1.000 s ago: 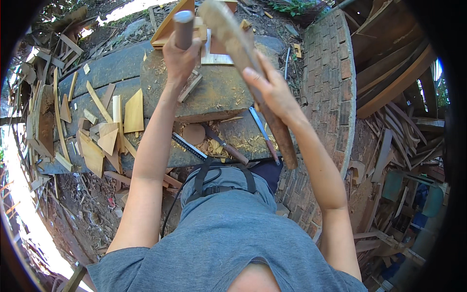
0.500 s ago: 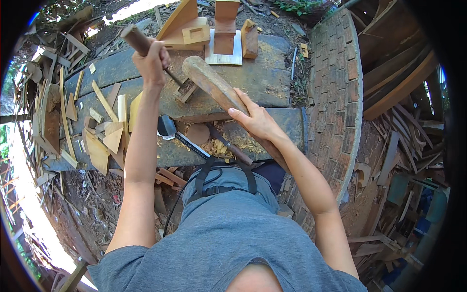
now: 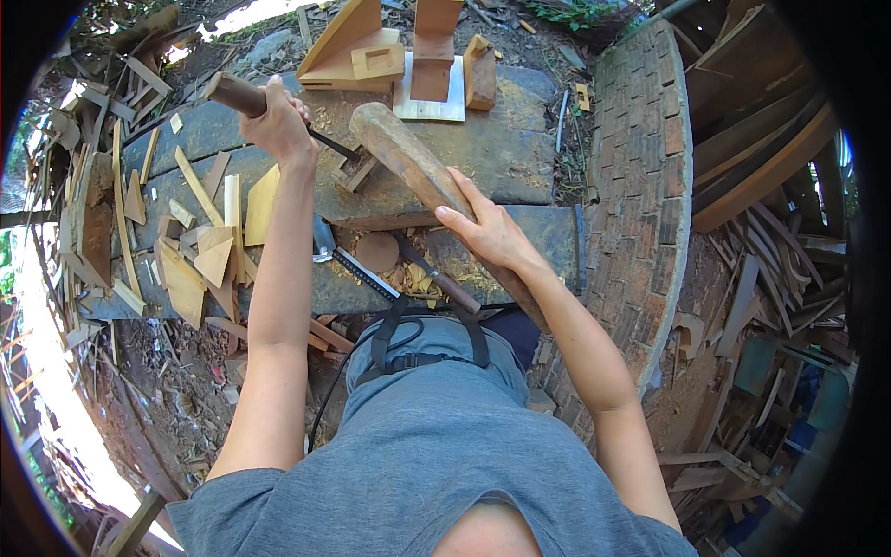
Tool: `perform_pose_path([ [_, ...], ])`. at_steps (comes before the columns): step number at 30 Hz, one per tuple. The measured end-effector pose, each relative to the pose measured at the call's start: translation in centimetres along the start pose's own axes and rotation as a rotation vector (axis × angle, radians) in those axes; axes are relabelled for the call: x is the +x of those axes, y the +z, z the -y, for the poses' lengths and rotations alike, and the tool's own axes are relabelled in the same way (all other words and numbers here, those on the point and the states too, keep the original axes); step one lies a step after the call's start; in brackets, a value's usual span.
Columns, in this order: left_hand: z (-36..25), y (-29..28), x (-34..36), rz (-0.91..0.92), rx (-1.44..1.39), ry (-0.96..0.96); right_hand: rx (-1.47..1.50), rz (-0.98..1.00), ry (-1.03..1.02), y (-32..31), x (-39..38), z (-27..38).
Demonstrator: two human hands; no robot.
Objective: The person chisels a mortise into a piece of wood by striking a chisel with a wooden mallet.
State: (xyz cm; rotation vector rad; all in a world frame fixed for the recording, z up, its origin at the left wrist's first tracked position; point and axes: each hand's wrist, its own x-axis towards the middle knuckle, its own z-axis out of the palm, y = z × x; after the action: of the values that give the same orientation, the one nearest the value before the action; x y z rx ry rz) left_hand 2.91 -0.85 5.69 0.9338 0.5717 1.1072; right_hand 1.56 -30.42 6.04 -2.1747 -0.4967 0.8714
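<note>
My left hand [image 3: 281, 127] is closed around the wooden handle of a chisel [image 3: 236, 94]. The chisel leans far over to the left, and its dark blade slants down to a recess in a small wooden block [image 3: 354, 173]. Whether the tip touches the bottom of the recess is hidden. A thick, worn wooden club [image 3: 406, 156] lies slantwise under my right hand [image 3: 494, 232], which grips it around the middle. The club's broad end points away from me, just right of the block, and its narrow end runs under my forearm.
Nearer me on the bench lie a black ruler [image 3: 365, 276], a round wooden disc [image 3: 378, 252], a second wooden-handled tool [image 3: 444, 282] and shavings. Offcuts [image 3: 209, 255] crowd the left. Angled wooden pieces [image 3: 357, 51] stand at the far edge. A brick surface [image 3: 636, 186] borders the right.
My left hand has shifted left and slightly down, tipping the chisel handle lower while the blade end stays at the block. My right hand and the club have hardly moved.
</note>
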Motion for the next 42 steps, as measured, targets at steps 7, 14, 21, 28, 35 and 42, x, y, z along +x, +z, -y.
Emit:
perform_pose_path([
  [7,-0.2,-0.8,0.8,-0.116,0.044,0.054,0.014,0.03,0.033,0.1,0.1,-0.2],
  [14,0.1,-1.0,0.8,-0.158,0.046,0.066,0.035,0.039,0.038,-0.1,0.0,0.1],
  [21,-0.3,-1.1,0.7,-0.196,-0.024,0.059,0.022,0.036,0.028,0.0,0.0,-0.2],
  [28,0.1,-0.1,0.2,-0.092,0.031,0.148,0.027,0.03,0.014,0.0,0.0,0.0],
  [35,1.4,0.8,1.0,-0.028,0.097,0.16,0.158,0.065,0.053,0.2,0.1,-0.7],
  [42,2.7,0.8,1.1,0.071,0.265,0.201,0.328,-0.044,-0.097,-2.5,1.4,4.9],
])
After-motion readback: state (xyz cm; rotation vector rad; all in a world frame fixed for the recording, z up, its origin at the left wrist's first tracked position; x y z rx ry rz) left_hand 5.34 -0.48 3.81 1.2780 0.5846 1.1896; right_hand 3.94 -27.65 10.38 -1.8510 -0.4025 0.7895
